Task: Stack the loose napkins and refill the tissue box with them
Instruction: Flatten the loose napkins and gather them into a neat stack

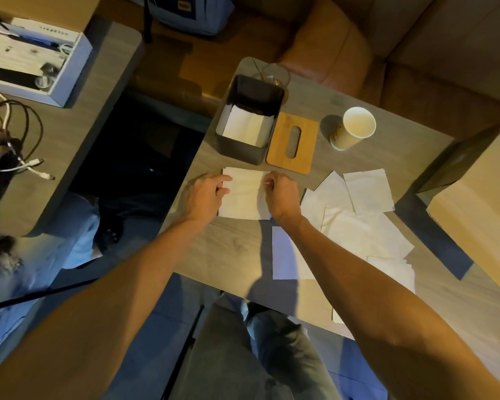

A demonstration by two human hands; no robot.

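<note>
Napkin [244, 194] lies flat on the counter [237, 249], just in front of the open grey tissue box [240, 153]. Left hand [207, 194] grips its left edge with curled fingers; right hand [280, 194] pinches its right edge. Loose napkins [358, 223] lie scattered to the right.

Lounge-style office corner: a brown leather sofa [329, 47] wraps two low wood-grain tables [237, 249] (cables [18, 125] sprawl across the left one); a paper cup [355, 127] and a cardboard box [479, 203] occupy the other's far-right corner.
</note>
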